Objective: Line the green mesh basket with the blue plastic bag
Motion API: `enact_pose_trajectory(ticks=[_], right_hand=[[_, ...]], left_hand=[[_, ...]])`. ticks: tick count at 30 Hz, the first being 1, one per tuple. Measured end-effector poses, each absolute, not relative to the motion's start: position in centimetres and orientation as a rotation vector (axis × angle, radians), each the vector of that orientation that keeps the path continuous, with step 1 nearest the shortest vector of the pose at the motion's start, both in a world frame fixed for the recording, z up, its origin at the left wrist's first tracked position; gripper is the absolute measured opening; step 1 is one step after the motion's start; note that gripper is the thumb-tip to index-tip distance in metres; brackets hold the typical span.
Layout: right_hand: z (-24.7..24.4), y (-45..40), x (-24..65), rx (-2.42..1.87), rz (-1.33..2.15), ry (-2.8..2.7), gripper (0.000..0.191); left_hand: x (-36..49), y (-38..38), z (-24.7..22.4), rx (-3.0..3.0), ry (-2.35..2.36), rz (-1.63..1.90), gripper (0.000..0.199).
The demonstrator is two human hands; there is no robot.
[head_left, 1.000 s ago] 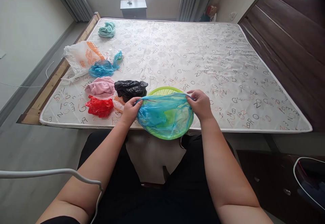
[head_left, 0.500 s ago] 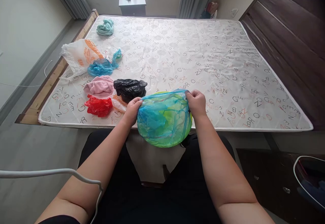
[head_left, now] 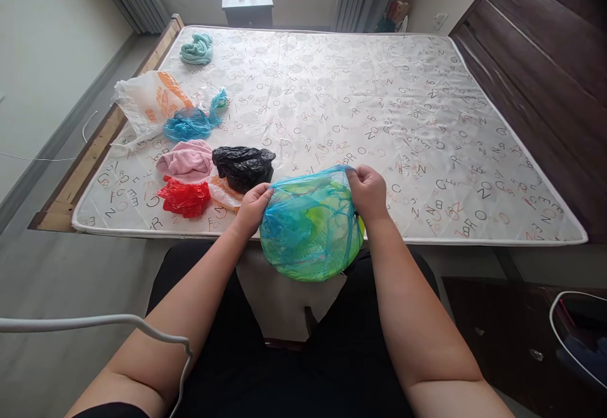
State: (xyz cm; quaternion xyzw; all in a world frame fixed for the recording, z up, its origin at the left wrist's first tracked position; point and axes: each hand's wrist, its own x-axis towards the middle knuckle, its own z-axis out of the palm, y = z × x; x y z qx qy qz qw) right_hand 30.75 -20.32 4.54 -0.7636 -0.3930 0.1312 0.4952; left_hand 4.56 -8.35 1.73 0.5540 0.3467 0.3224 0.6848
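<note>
Between my hands a thin blue plastic bag point(head_left: 284, 228) is stretched over a round, bright green thing point(head_left: 327, 257), whose kind I cannot tell through the film. My left hand point(head_left: 255, 207) pinches the bag's edge at its upper left. At the upper right, my right hand point(head_left: 368, 191) grips the same edge with thumb and fingers closed. The bag and the green thing hang over my lap at the mattress's near edge. Just past my left hand lie a crumpled black plastic bag point(head_left: 244, 166) and a white-and-orange bag point(head_left: 222, 193) partly under it.
On the mattress point(head_left: 408, 152), to the left, are a red bag point(head_left: 184, 196), a pink cloth point(head_left: 186, 160), another blue bag point(head_left: 187, 125), a large white-and-orange bag point(head_left: 150, 105) and a green cloth point(head_left: 196, 49). A white cable point(head_left: 95, 324) crosses before my left forearm.
The bag and the green thing have shifted slightly down and right. My left hand has moved a little right with the bag's edge, while both hands keep their grip.
</note>
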Motion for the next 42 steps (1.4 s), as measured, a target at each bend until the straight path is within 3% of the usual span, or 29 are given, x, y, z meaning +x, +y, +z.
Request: enact_pose_trajectory(ticks=[16,24,29,33,38,42], right_hand=[[5.0,-19.7,30.7,-1.769,0.340,-0.833,0.047],[5.6,-19.8,30.7,-1.745,0.416,-0.919,0.056],[5.8,-19.6,30.5,-1.762,0.410,-0.902,0.051],[5.7,-19.4,30.4,-1.781,0.346,-0.881,0.051],[5.4,-19.0,30.3,-1.778,0.383,-0.863,0.043],[4.7,-18.6,30.5,-1.769,0.480,-0.824,0.031]], left_hand=[[5.0,-9.2,2.1,1.147,0.693,0.553,0.062],[4.9,-8.9,2.6,1.130,0.752,0.545,0.049],[5.0,-8.8,2.1,1.167,0.824,0.718,0.052],[4.8,-8.7,1.9,1.223,0.794,0.662,0.061],[4.9,-8.5,2.0,1.156,0.868,0.719,0.045],[5.3,-8.2,1.6,1.064,0.960,0.805,0.048]])
